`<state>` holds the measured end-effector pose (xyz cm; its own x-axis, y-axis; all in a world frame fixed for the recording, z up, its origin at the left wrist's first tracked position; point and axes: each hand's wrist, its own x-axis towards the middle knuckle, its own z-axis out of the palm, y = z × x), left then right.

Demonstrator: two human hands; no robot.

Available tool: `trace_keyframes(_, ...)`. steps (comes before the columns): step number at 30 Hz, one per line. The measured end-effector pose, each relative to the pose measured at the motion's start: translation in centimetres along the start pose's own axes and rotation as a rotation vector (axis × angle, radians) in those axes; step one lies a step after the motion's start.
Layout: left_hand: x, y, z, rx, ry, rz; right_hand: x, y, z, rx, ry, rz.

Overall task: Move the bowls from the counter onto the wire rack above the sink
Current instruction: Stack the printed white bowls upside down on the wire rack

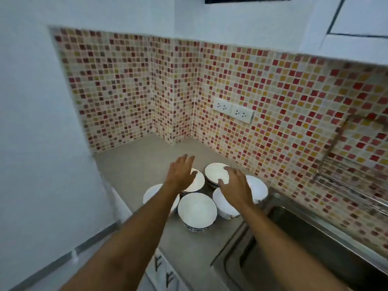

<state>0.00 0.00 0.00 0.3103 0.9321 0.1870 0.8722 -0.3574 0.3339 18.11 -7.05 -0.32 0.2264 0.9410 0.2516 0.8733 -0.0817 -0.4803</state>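
Several white bowls with dark patterned outsides stand grouped on the grey counter (134, 164), left of the sink. The nearest bowl (197, 210) sits in front. My left hand (181, 172) hovers with fingers spread over a back-left bowl (197, 181). My right hand (236, 185) hovers with fingers spread over the back-right bowl (215, 172) and covers part of two more bowls (259, 189). Neither hand grips anything. The wire rack (346, 181) shows at the right, against the tiled wall above the sink, blurred.
A steel sink (315, 248) lies at the lower right. Two white wall sockets (233, 111) sit on the mosaic backsplash behind the bowls. A white wall borders the counter on the left. Drawer fronts (165, 271) show below the counter's edge.
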Motion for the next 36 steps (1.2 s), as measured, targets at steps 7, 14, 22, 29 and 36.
trace_keyframes(7, -3.6, -12.6, 2.3, -0.076, -0.064, -0.306, 0.0, -6.4, 10.6, 0.018, -0.259, -0.002)
trace_keyframes(14, -5.3, -17.8, 6.6, -0.341, -0.164, -0.505, 1.1, -8.5, 17.3, -0.259, -0.282, -0.018)
trace_keyframes(22, -5.0, -20.2, 8.7, -0.372, -0.179, -0.558, 1.2, -10.3, 21.0, -0.505, -0.222, 0.048)
trace_keyframes(29, -3.4, -20.3, 6.0, -0.418, 0.062, -0.600, 1.6, -12.1, 19.7, -0.078, -0.157, 0.081)
trace_keyframes(36, -0.3, -13.3, 4.4, -0.613, 0.085, -0.486, 0.1, -9.2, 14.6, 0.147, -0.108, 0.312)
